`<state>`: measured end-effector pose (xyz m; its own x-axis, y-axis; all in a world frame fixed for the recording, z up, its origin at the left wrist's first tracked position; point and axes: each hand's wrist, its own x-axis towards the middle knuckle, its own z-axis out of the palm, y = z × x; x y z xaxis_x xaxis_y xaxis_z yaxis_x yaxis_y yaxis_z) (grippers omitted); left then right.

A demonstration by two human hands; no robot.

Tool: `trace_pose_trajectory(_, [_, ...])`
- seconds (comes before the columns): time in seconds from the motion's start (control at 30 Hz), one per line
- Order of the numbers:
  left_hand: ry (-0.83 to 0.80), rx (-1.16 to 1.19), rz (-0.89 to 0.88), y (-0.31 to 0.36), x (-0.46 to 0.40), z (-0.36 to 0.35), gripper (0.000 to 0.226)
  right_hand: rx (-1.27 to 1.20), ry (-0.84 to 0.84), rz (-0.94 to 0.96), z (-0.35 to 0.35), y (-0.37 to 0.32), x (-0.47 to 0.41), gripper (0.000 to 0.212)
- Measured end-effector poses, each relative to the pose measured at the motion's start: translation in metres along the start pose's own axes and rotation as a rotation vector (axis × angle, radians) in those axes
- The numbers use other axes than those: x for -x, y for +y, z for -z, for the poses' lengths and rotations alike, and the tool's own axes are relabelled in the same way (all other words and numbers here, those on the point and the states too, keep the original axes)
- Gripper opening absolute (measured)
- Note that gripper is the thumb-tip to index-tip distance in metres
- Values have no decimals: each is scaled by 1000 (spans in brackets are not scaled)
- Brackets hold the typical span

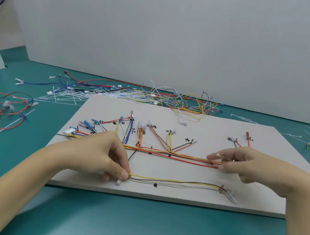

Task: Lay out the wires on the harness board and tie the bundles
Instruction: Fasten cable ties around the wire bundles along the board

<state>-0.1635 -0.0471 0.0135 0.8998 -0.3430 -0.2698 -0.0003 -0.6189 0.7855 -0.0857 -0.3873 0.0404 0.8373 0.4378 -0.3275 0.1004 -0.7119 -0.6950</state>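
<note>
Left hand pinches yellow-brown wires | right hand seemingly pinches cable tie | loose wires behind board

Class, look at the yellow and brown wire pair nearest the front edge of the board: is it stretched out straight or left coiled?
Stretched out straight. The yellow and brown pair runs flat along the board from the left hand, which pinches one end.

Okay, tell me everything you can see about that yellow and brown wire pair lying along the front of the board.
The yellow and brown wire pair is two thin insulated wires running side by side, nearly straight, along the near edge of the pale harness board. The left hand pinches its left end between thumb and fingertip, beside a small clear terminal. At the right end a dark band wraps the pair, with a translucent sleeved terminal beyond it. A black dot lies just below the middle.
</note>
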Motion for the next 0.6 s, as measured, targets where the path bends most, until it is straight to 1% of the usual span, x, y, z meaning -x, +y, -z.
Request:
trace_pose_trajectory(0.1, [16, -20, -22, -1, -1, -1, 7, -97, 61, 30, 2, -5, 2, 19])
trace_pose_trajectory(0.17, [57, -52, -46, -3, -3, -1, 4, -152, 89, 75, -5, -12, -1, 27])
trace_pose_trajectory(0.23, [72, -41, -60, -4, -3, 0, 8, -196, 57, 131, -16, -20, -7, 34])
trace_pose_trajectory(0.3, [64, -42, -77, -4, -2, 0, 9, -214, 2, 187, -29, -29, -13, 32])
trace_pose_trajectory(0.4, [57, -55, -87, -5, -1, 1, 16, -282, -53, 262, -49, -40, -23, 31])
trace_pose_trajectory(0.47, [42, -57, -90, -5, -1, 1, 21, -300, -3, 300, -62, -47, -29, 34])
trace_pose_trajectory(0.53, [25, -69, -89, -4, -2, 0, 24, -331, 103, 289, -73, -50, -36, 36])
trace_pose_trajectory(0.6, [25, -94, -71, -4, -2, -1, 18, -405, 176, 274, -80, -51, -41, 36])
